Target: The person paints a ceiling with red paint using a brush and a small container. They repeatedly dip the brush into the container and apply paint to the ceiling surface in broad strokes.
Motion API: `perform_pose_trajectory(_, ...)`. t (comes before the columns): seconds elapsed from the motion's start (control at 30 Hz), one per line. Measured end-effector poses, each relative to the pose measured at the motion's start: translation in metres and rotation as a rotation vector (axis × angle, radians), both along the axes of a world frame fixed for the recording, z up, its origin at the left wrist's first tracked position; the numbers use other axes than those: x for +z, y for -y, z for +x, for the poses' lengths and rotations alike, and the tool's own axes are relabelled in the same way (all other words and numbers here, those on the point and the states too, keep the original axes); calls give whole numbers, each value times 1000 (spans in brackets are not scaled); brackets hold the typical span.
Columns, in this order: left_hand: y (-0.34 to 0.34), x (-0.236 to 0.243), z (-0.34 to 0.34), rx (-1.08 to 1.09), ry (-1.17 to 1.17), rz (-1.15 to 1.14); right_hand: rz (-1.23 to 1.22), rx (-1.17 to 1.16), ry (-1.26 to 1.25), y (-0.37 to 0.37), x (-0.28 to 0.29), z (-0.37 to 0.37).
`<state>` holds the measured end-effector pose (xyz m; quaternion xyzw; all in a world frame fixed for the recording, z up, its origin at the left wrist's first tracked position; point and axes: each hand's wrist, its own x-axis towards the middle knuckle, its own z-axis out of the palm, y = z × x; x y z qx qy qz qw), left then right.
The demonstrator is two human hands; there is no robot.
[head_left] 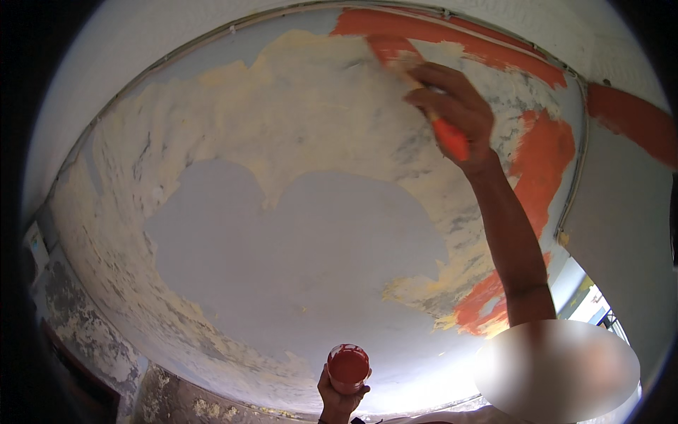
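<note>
My right hand is raised high and closed around a paintbrush with an orange handle. The brush head is coated in orange-red paint and lies against the patchy surface, beside the lower edge of a painted orange strip. Motion slightly blurs the hand and brush. Low in the middle, my left hand grips a small round tub from below and the side. Reddish paint shows inside the tub, and its rim is smeared with it.
More orange paint runs down the surface's right side. A thin pipe or cable follows the border. Another orange band crosses the adjoining wall. Peeling wall stands at lower left; bright daylight enters at lower right, near a blurred patch.
</note>
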<state>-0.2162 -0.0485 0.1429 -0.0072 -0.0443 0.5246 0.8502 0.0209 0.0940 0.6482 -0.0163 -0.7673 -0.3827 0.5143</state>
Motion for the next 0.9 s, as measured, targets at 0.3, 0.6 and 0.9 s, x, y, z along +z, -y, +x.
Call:
perform_pose_trajectory(0.3,-1,5,4,-52,74,5,326,-304,281,-50,46,-45)
perform_pose_trajectory(0.6,6,10,1,-65,2,-71,29,-28,282,-65,71,-29)
perform_pose_trajectory(0.9,10,9,4,-72,-40,-70,-33,34,238,-69,76,-23)
